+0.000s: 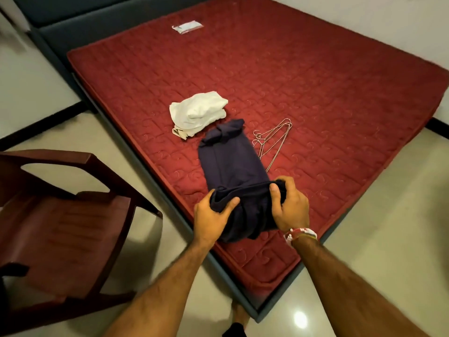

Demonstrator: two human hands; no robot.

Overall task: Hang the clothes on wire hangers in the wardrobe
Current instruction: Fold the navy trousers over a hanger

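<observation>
Both hands grip navy garment beside wire hangers.

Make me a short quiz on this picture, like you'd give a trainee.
1. True or false: the left hand and the right hand both grip the near end of the navy garment.
2. Where are the hangers? A) hung up; B) on the mattress, just right of the navy garment; C) held in one hand.
3. What colour is the folded pile that lies beyond the navy garment?

Key: 1 true; 2 B; 3 white.
</observation>
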